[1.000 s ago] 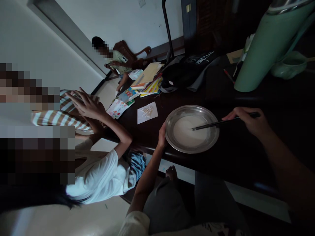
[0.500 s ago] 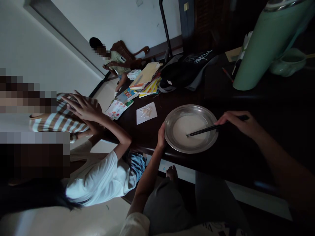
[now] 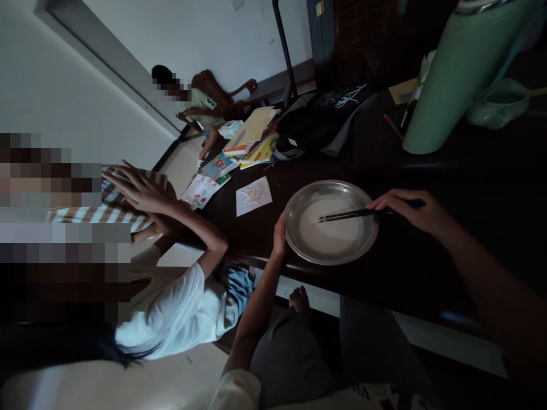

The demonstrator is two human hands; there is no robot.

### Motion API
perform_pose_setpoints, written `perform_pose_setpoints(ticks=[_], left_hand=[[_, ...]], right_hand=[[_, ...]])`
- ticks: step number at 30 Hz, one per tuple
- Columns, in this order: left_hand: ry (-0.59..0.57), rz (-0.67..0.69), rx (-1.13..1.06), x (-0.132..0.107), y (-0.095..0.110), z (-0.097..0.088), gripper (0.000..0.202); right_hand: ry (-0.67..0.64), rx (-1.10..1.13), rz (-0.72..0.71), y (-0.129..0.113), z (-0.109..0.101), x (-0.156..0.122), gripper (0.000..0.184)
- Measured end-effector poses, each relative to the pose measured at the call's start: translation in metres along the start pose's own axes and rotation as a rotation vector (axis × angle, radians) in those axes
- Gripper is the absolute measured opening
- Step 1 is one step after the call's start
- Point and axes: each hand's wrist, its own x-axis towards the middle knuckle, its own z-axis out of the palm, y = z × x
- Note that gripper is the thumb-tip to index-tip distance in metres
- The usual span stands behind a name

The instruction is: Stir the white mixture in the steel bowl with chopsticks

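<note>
A shallow round metal bowl (image 3: pixel 294 246) stands on the dark table, with a whitish liquid (image 3: pixel 331 236) spread over its bottom. My left hand (image 3: pixel 280 234) grips the bowl's left rim; some of its fingers are hidden by the bowl. Dark chopsticks (image 3: pixel 350 215) are held in my right hand (image 3: pixel 404 208), at the bowl's right side. Their tips reach into the liquid, left of the bowl's middle. Left of the bowl, several small white sticks (image 3: pixel 253 195) lie on a white sheet of paper (image 3: pixel 244 209).
A tall green flask (image 3: pixel 453 85) and a pale green cup (image 3: pixel 499 105) stand at the back right. A black bag (image 3: pixel 307 128) and a pile of books (image 3: pixel 252 136) lie at the back. People sit on the left, one with a raised hand (image 3: pixel 147 191) near the table.
The chopstick tips have moved through the liquid, away from me and slightly left. My right hand has shifted a little left. My left hand stays on the bowl's rim.
</note>
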Motion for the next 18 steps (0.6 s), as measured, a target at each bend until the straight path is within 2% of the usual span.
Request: perform_pose_setpoints(ticks=[2,4,9,11,15,18], left_hand=[[0.000,0.005,0.000,0.000,-0.001,0.000,0.038],[-0.001,0.001,0.002,0.000,0.000,0.000,0.037],[-0.004,-0.001,0.021,0.000,0.001,0.000,0.036],[0.003,-0.010,0.011,0.000,0.000,0.000,0.037],[0.009,-0.008,0.015,0.001,-0.004,-0.001,0.038],[0.003,-0.019,0.014,0.001,-0.004,0.000,0.039]], right_hand=[[0.111,0.003,0.008,0.001,-0.005,0.002,0.049],[0.161,0.035,0.018,0.002,-0.008,0.003,0.054],[-0.051,0.042,0.014,0.001,0.002,0.001,0.048],[-0.029,0.028,0.004,-0.001,0.002,0.001,0.045],[0.141,0.042,0.021,-0.003,-0.004,0.002,0.055],[0.067,0.049,0.035,-0.003,-0.001,0.001,0.058]])
